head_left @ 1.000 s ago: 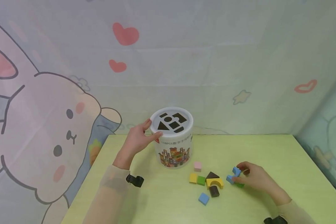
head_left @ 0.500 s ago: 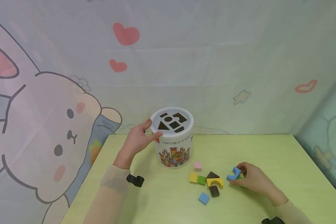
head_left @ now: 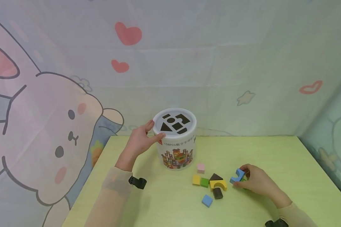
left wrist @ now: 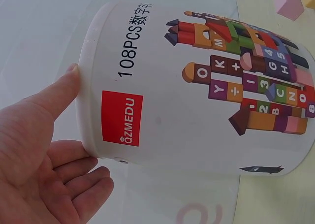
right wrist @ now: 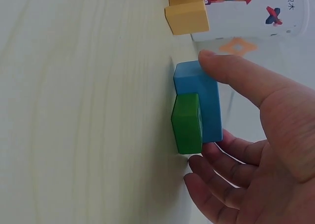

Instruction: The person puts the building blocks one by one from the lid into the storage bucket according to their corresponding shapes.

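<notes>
In the head view my left hand [head_left: 139, 141] holds the rim of a white bucket [head_left: 176, 148], thumb in front and fingers round the side. The bucket's lid [head_left: 174, 123] has several dark shaped cut-outs. At the right my right hand [head_left: 258, 180] pinches a blue arch block [head_left: 240, 173] by its two ends, low over the table. The right wrist view shows the thumb on one end of the blue arch block [right wrist: 212, 108] and fingertips at the other. A green block [right wrist: 187, 125] sits against its side, mostly hidden by the hand in the head view.
Between bucket and right hand lie a pink block [head_left: 200, 168], a yellow block [head_left: 196, 180], a green cube [head_left: 204, 182], a dark triangle [head_left: 215, 177], a yellow arch [head_left: 217, 184], a dark half-round block [head_left: 217, 193] and a blue block [head_left: 207, 200]. A printed cloth backdrop [head_left: 182, 63] hangs behind the table.
My right thumb has slid to the near end of the blue arch block, and the fingers now pinch it at both ends. The left hand and bucket stay put.
</notes>
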Demonstrator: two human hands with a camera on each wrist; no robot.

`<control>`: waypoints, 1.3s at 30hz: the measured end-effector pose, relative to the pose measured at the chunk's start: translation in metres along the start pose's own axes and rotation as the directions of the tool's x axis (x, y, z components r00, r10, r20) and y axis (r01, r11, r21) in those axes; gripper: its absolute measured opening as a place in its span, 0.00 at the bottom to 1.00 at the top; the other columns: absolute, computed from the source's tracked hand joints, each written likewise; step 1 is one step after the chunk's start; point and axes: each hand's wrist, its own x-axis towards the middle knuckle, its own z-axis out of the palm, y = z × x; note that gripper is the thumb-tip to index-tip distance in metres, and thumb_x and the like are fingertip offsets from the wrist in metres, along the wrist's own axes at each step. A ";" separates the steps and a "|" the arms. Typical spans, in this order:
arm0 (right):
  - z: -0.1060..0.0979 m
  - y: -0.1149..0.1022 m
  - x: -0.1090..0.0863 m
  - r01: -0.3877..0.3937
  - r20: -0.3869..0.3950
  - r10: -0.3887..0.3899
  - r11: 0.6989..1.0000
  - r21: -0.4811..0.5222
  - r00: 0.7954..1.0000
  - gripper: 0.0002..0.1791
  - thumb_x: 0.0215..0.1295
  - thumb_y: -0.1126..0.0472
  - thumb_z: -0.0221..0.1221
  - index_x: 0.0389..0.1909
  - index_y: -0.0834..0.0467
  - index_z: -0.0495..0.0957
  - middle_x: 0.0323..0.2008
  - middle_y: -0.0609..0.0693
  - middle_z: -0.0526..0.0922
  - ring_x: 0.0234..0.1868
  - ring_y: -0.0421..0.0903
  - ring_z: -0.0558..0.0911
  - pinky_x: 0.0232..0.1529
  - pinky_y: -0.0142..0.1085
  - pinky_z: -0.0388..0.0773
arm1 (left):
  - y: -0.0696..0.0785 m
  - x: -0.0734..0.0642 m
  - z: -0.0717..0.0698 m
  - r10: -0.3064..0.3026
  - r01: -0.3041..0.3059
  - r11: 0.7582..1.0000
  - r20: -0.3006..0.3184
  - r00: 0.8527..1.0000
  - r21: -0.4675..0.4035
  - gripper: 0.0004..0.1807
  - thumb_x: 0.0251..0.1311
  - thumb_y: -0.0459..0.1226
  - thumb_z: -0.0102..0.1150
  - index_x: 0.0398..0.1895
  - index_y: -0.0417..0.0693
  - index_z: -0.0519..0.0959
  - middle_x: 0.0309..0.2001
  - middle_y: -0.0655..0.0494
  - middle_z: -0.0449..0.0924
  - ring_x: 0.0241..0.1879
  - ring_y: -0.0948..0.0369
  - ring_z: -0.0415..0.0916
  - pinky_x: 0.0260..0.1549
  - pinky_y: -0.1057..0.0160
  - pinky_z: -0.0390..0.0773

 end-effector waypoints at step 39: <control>-0.082 -0.069 0.055 0.374 0.103 -0.368 0.927 -0.043 0.924 0.36 0.62 0.44 0.78 0.65 0.59 0.81 0.58 0.50 0.83 0.56 0.53 0.81 0.49 0.49 0.84 | 0.001 0.001 -0.001 0.004 -0.004 1.000 0.002 1.000 0.027 0.50 0.68 0.59 0.70 0.83 0.43 0.62 0.84 0.51 0.57 0.77 0.41 0.64 0.67 0.41 0.74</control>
